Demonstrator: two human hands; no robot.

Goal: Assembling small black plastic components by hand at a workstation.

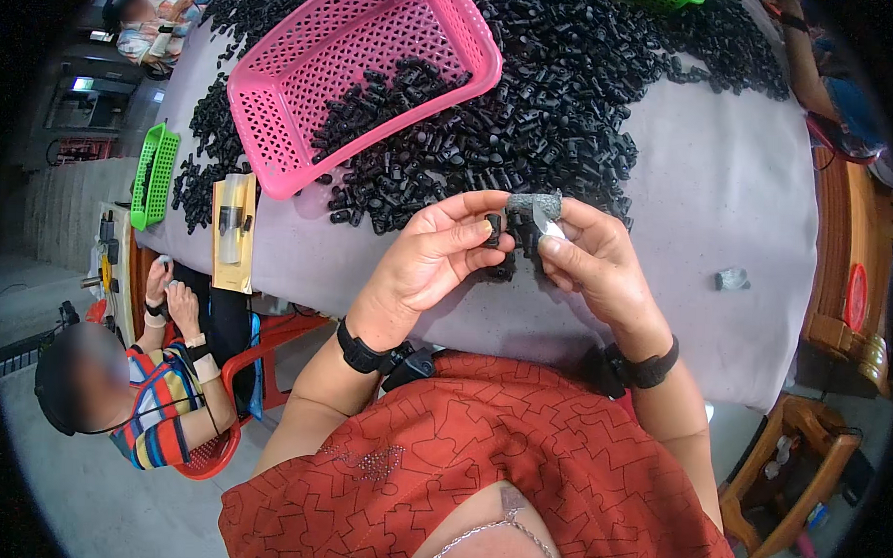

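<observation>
My left hand [433, 249] pinches a small black plastic part [492, 230] between thumb and fingers, just over the table's near side. Beside it, my right hand [600, 260] grips a crumpled grey, rough-textured piece with a white patch [535, 205]; what it is made of I cannot make out. Its far end lies close to my left fingertips, and I cannot tell whether they touch it. Beyond both hands spreads a heap of small black plastic parts [560, 116]. More of them lie inside a tilted pink perforated basket [283, 180] resting on the heap.
A small greyish crumpled piece [732, 279] lies on the grey tablecloth [705, 190] to the right. Left stand a green basket [153, 180] and a yellow board with a clear tube [231, 242]. A seated person [157, 387] works at the left; others sit at the far corners.
</observation>
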